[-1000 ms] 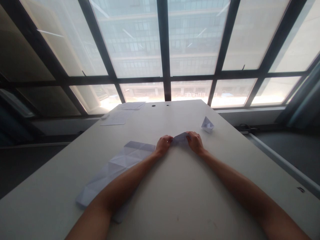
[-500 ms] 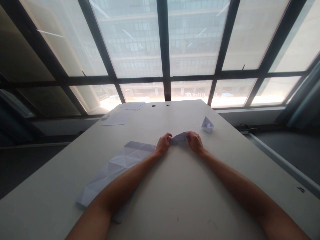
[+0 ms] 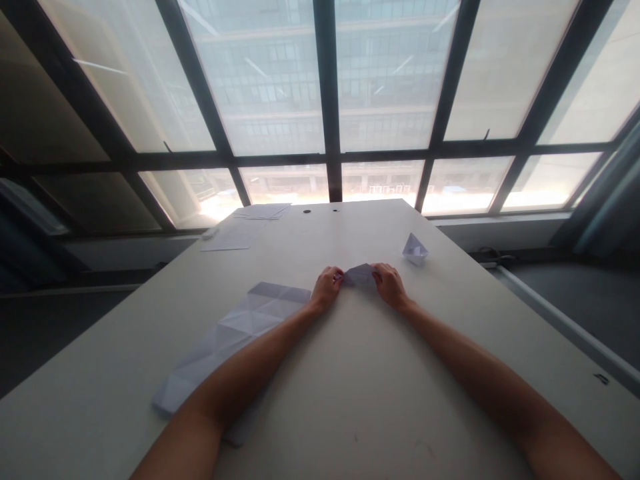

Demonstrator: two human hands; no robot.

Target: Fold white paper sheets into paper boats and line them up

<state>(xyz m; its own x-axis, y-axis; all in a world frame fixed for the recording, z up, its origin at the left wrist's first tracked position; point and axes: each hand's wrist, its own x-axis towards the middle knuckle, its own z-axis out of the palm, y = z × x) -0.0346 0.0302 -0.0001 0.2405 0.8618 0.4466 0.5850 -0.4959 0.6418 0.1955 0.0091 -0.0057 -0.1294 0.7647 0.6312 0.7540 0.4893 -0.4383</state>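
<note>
A small folded piece of white paper (image 3: pixel 359 275) is held between my two hands, just above or on the table. My left hand (image 3: pixel 329 285) pinches its left end, fingers closed. At the right end, my right hand (image 3: pixel 390 283) grips the paper between thumb and fingers. Under and beside my left forearm lies a large creased sheet of paper (image 3: pixel 240 328) with a pattern of triangular folds, partly hidden by the arm. To the right of my right hand stands a folded paper boat (image 3: pixel 415 249).
Flat white sheets (image 3: pixel 233 236) lie at the far left of the white table (image 3: pixel 370 387), with more papers (image 3: pixel 263 211) behind them. Two dark round holes sit near the table's far edge. Beyond it rises a wall of windows with dark frames (image 3: pixel 327 100).
My left hand has shifted its fingers slightly at the paper's left end, and the folded paper has tilted a little. The rest looks the same.
</note>
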